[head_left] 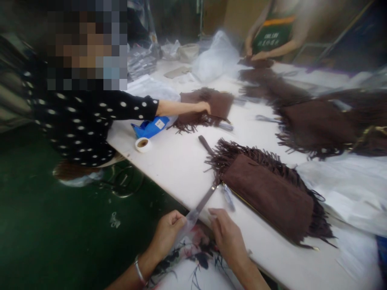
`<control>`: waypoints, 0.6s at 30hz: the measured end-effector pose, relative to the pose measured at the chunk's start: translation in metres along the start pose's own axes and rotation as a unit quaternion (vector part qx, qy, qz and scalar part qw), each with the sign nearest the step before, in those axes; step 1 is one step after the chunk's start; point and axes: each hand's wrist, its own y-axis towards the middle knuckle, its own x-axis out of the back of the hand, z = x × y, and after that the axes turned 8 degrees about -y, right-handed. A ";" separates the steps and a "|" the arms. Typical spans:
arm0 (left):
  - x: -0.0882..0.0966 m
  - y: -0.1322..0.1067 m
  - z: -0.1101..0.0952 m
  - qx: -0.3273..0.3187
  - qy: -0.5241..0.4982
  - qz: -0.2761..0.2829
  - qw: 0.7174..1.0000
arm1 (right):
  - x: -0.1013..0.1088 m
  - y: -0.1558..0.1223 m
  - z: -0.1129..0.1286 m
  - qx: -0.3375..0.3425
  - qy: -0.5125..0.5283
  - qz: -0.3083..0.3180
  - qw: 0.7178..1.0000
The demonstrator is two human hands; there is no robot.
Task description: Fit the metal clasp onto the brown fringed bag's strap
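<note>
Two hands meet at the near edge of the white worktop (175, 161) in the head view. The left hand (167, 231), with a metal bracelet (139, 272) on its wrist, is closed around the end of a strap (202, 203) that looks wrapped in clear film. The right hand (225, 235) lies just beside it with its fingers loosely stretched towards the same film. The blur hides whether it pinches anything. The strap runs up from the left hand to the corner of a brown fringed bag (269, 193), which lies flat on the worktop beyond the right hand, its fringe spread along the far and right sides. White sheets (347, 185) lie to the right of the bag, and more brown fringed bags (317, 121) are piled behind them. Across the worktop, a co-worker in a dotted sleeve (133, 105) rests a hand (204, 106) on another fringed bag (219, 105). Near that person sit a roll of tape (143, 144) and a blue packet (151, 127). A second person (272, 36) stands at the far end, hands down on more brown material. Green floor (60, 225) shows to the left.
</note>
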 end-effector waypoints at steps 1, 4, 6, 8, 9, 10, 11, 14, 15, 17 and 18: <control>-0.002 0.001 -0.002 0.002 0.004 -0.003 1.000 | -0.002 -0.004 0.000 -0.029 0.022 0.000 0.999; -0.008 0.006 -0.006 0.003 0.015 -0.010 1.000 | -0.004 -0.004 -0.002 -0.063 0.033 -0.008 0.997; -0.012 0.010 -0.007 0.000 0.020 -0.012 1.000 | 0.000 0.006 -0.005 -0.049 -0.004 -0.034 0.998; -0.016 0.013 -0.010 -0.006 0.021 -0.018 1.000 | 0.009 0.024 -0.008 -0.033 -0.081 -0.040 0.995; -0.018 0.015 -0.011 -0.008 0.021 -0.021 1.000 | 0.016 0.035 -0.009 -0.028 -0.133 -0.032 0.990; -0.020 0.016 -0.012 -0.012 0.022 -0.024 0.999 | 0.023 0.046 -0.009 -0.022 -0.187 -0.019 0.982; -0.021 0.017 -0.013 -0.017 0.025 -0.026 0.999 | 0.030 0.057 -0.009 -0.013 -0.237 -0.003 0.971; -0.023 0.019 -0.015 -0.033 0.050 -0.026 0.998 | 0.048 0.086 -0.008 0.058 -0.317 0.052 0.945; -0.023 0.019 -0.014 -0.037 0.059 -0.026 0.997 | 0.052 0.093 -0.008 0.086 -0.323 0.069 0.940; -0.023 0.020 -0.011 -0.038 0.067 -0.026 0.997 | 0.057 0.105 -0.011 0.133 -0.324 0.100 0.931; -0.023 0.021 -0.009 -0.039 0.066 -0.028 0.997 | 0.058 0.110 -0.013 0.152 -0.322 0.112 0.928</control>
